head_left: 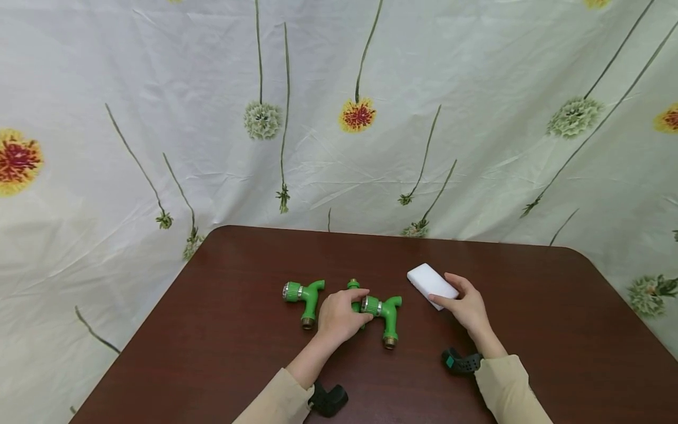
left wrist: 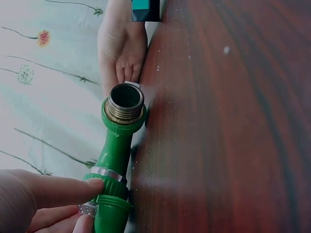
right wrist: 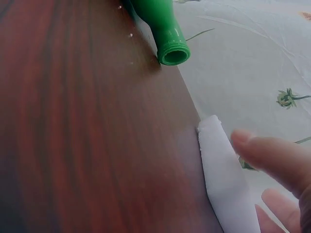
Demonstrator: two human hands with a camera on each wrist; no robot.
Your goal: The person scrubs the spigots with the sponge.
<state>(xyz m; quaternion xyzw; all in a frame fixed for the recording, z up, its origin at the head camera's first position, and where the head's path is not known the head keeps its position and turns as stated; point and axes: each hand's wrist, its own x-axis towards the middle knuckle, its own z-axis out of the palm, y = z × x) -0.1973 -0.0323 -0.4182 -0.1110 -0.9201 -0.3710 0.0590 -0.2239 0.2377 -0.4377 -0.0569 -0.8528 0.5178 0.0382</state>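
Thumb and fingers of my left hand (head_left: 339,317) pinch the knob (head_left: 372,305) of a green tap (head_left: 391,323); my right hand (head_left: 467,305) straddles a white block (head_left: 428,281), fingers wide, contact unclear. Both reach forward, slanting inward. Second tap (head_left: 310,299) left, third (head_left: 352,284) partly hidden, all on brown table (head_left: 254,259).

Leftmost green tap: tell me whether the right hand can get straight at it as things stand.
Probably not: between the right hand and the leftmost tap are the left hand, the rightmost tap it holds, and the middle tap. Going around them might work.
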